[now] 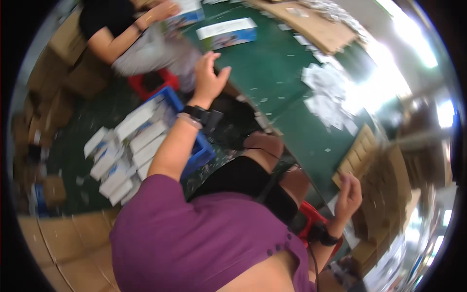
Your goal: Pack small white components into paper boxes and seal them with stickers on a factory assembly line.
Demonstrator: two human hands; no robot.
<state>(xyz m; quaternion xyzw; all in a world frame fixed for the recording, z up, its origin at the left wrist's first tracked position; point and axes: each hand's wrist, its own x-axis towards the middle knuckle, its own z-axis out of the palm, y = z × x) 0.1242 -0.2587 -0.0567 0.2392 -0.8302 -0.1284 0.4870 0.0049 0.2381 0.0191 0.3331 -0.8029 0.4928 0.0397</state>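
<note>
Carton point(227, 35), a long cardboard block with a white top and a blue-and-green printed side, is sitting on the flat green table point(267, 73), up at its far end by the left edge. The bare left hand point(207, 82), black strap point(196, 114) on the wrist, is way closer to it than the other: the carton lies just past the fingertips, long axis running crosswise to the reach. Thumb and fingers are spread apart, nothing between them; can't tell if the tips touch the cardboard. The bare right hand point(348, 197) is down toward the table's near right end, beside a tan ridged cardboard piece point(359, 155), fingers a bit curled, honestly too blurry to say if they're pinching anything. Off the table's left side: a blue plastic crate point(201, 156) loaded with white oblong boxes point(147, 139).
</note>
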